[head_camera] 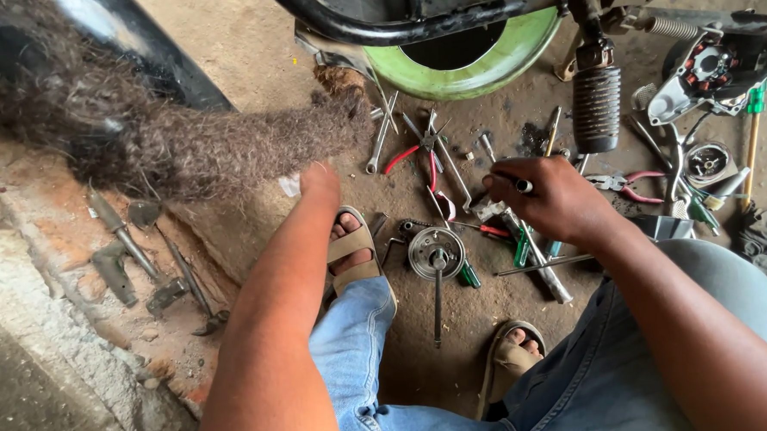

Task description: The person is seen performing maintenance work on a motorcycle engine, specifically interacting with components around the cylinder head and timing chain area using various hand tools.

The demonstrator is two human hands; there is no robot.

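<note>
Right hand: the right hand (555, 201) is gripping a small dark metal tool (520, 184), fingers curled shut around it, above the scattered tools.
Left hand: the left hand (319, 180) is reaching far toward a coarse fibre mat (225, 145); its grip is hidden, so I cannot tell.
Ground near: a round metal disc (436, 253) is lying between the sandals.
Ground far: red-handled pliers (424, 153) are lying below a green wheel rim (489, 64).

Left hand (317, 180) stretched forward past sandalled foot (350, 247), fingers hidden, arm straight. Right hand (555, 201) right of that foot, fingers curled closed, wrist bent inward.
</note>
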